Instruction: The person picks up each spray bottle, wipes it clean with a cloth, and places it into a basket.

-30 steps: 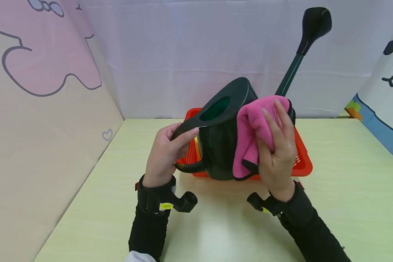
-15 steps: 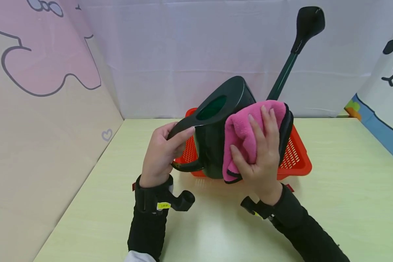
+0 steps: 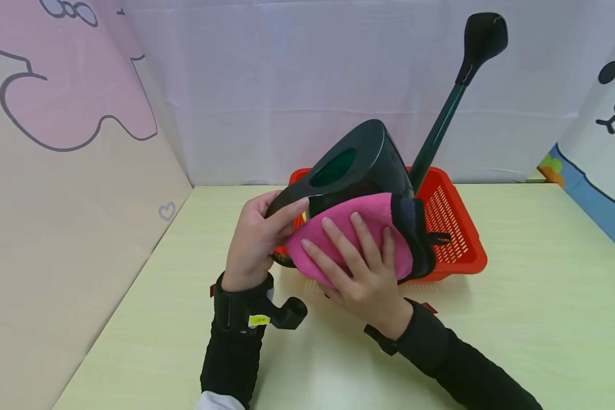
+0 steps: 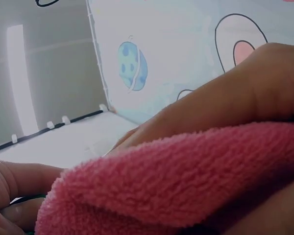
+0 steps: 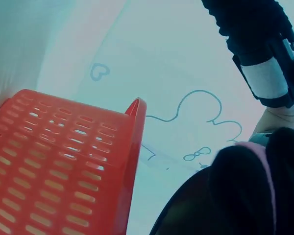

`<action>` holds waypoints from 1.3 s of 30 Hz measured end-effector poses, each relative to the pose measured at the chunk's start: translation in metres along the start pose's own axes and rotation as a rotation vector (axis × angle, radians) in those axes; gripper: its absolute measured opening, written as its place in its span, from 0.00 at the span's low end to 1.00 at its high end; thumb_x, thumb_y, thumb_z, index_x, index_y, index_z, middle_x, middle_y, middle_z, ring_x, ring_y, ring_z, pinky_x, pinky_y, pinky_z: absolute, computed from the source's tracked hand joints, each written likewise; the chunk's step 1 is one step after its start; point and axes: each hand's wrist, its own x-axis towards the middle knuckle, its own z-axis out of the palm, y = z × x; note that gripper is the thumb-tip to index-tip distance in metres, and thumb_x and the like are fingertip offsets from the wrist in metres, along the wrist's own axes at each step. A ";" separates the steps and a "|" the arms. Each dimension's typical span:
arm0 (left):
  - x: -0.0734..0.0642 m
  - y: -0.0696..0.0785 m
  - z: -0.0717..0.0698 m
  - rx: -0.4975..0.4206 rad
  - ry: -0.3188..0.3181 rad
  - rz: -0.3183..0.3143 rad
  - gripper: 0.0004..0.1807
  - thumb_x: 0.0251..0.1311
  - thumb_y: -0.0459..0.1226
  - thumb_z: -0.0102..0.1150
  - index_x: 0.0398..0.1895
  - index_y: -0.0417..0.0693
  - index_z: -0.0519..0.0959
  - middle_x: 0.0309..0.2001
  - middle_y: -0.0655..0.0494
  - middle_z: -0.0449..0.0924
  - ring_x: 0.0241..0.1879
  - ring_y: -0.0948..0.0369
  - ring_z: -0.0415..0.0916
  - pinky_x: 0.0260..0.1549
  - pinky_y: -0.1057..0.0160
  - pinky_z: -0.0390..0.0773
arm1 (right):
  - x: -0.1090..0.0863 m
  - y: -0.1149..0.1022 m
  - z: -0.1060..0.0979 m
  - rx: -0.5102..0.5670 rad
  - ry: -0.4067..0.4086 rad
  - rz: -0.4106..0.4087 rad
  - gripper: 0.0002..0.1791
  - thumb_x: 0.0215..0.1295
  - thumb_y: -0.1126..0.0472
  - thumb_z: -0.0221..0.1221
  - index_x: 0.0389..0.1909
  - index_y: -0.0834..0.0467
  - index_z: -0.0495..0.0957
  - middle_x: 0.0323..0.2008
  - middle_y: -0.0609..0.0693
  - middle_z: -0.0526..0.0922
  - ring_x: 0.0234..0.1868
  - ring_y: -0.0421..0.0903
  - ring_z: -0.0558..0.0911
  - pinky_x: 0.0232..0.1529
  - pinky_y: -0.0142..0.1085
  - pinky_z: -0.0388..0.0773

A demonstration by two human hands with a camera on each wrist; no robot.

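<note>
At the middle of a pale wooden table (image 3: 533,296), a dark green watering can (image 3: 373,165) is held up, tilted, in front of and over a red plastic basket (image 3: 445,202). Whether can and basket touch is hard to tell. On the left, the person's left hand (image 3: 253,242) holds the can's handle (image 3: 288,200), thumb along the top and fingers curled around it. From the right, the right hand (image 3: 366,287) presses a pink cloth (image 3: 373,212) with a black edge against the near side of the can; its fingers are straight and spread wide across the fabric, its thumb mostly hidden. A small black loop (image 3: 438,238) sticks out from the cloth's right end. Beyond it, the can's long green spout (image 3: 438,134) slants up to the right, ending in a black head (image 3: 484,42). Both forearms wear black sleeves (image 3: 233,359). Along the far side hangs a pale curtain (image 3: 307,68); the left wall (image 3: 82,199) carries a pink cartoon figure (image 3: 77,102).
</note>
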 end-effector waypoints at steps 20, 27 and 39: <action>-0.006 0.005 -0.001 -0.009 -0.003 0.024 0.04 0.58 0.33 0.51 0.27 0.46 0.69 0.14 0.58 0.60 0.14 0.64 0.56 0.16 0.70 0.58 | 0.012 0.051 -0.009 0.464 0.270 0.510 0.31 0.56 0.47 0.56 0.52 0.67 0.70 0.58 0.59 0.71 0.62 0.55 0.67 0.60 0.42 0.68; -0.007 0.006 0.000 -0.007 -0.005 0.019 0.04 0.58 0.33 0.51 0.27 0.46 0.69 0.14 0.58 0.60 0.14 0.64 0.56 0.16 0.70 0.58 | 0.013 0.062 -0.014 0.538 0.249 0.655 0.32 0.52 0.55 0.55 0.53 0.74 0.65 0.55 0.66 0.71 0.59 0.51 0.69 0.61 0.41 0.67; -0.007 0.006 0.000 -0.012 -0.003 0.019 0.04 0.57 0.33 0.52 0.27 0.45 0.69 0.14 0.59 0.59 0.15 0.65 0.56 0.16 0.69 0.58 | 0.007 0.030 -0.005 0.245 0.274 0.363 0.27 0.57 0.47 0.56 0.53 0.60 0.74 0.56 0.58 0.73 0.61 0.54 0.68 0.62 0.48 0.65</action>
